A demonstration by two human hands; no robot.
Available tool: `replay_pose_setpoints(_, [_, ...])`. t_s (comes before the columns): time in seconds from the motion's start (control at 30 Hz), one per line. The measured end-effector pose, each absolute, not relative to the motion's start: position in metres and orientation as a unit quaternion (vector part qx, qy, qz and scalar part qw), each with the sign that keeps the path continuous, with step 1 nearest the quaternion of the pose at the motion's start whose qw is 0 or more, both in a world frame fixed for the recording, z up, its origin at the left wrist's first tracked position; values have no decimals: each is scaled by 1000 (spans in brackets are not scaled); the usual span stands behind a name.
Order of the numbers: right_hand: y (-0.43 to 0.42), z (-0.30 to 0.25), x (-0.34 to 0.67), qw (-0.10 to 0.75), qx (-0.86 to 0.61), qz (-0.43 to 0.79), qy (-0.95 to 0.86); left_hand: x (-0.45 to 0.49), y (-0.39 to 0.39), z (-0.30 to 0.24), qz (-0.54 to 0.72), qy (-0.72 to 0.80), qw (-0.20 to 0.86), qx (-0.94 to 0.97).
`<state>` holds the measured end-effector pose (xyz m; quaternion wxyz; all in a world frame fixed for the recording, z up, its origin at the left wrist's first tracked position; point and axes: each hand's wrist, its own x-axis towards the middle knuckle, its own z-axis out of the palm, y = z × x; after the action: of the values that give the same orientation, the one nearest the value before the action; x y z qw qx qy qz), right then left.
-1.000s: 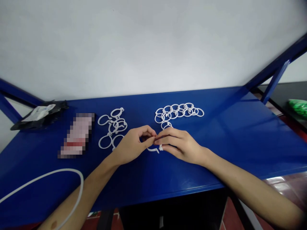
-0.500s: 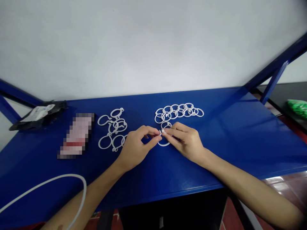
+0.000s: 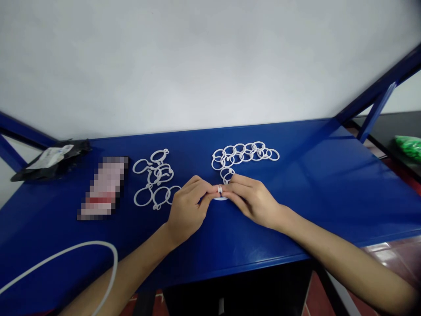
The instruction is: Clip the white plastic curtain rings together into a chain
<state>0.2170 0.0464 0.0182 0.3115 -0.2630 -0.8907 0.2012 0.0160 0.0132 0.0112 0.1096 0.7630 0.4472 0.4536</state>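
Note:
Between my two hands is a white plastic ring [image 3: 220,189] with a clasp at its ends. My left hand [image 3: 190,206] pinches one side of the clasp, and my right hand [image 3: 253,197] pinches the other. The ring's lower curve shows under the fingertips; the rest is hidden. Just beyond my right fingers, a chain of linked white rings [image 3: 239,153] runs back and to the right across the blue table [image 3: 263,245]. Left of my left hand lies a loose group of white rings [image 3: 144,196], some with their clasps undone.
A blurred-out pinkish flat object [image 3: 107,184] lies on the left of the table. Behind it sits a black plastic bag [image 3: 55,160] with a white label. A white cable [image 3: 66,249] loops over my left forearm. Blue frame bars [image 3: 376,112] rise at the right, near a green bag [image 3: 409,147].
My fingertips have come together, bringing the ring's two ends, which were slightly apart, against each other. Both hands have shifted slightly.

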Motion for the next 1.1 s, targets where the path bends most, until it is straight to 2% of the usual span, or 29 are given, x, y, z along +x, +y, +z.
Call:
replay_pose_setpoints(0.33, [48, 17, 220, 240, -184, 68, -951, 10, 17, 0, 397, 324, 16, 859])
replay_pose_setpoints(0.57, [64, 24, 231, 340, -241, 113, -902, -6, 25, 29, 360, 381, -44, 850])
replay_pose_setpoints(0.67, [83, 24, 247, 345, -269, 106, -893, -24, 30, 39, 278, 446, -25, 850])
replay_pose_setpoints(0.83, [103, 17, 262, 276, -271, 162, -908, -58, 20, 40, 127, 486, 53, 863])
replay_pose_setpoints(0.97, [103, 13, 264, 219, -286, 166, -918, -76, 1, 33, 95, 490, 65, 864])
replay_pose_setpoints(1.1, [102, 11, 265, 212, -291, 173, -917, -80, -8, 25, 98, 484, 46, 868])
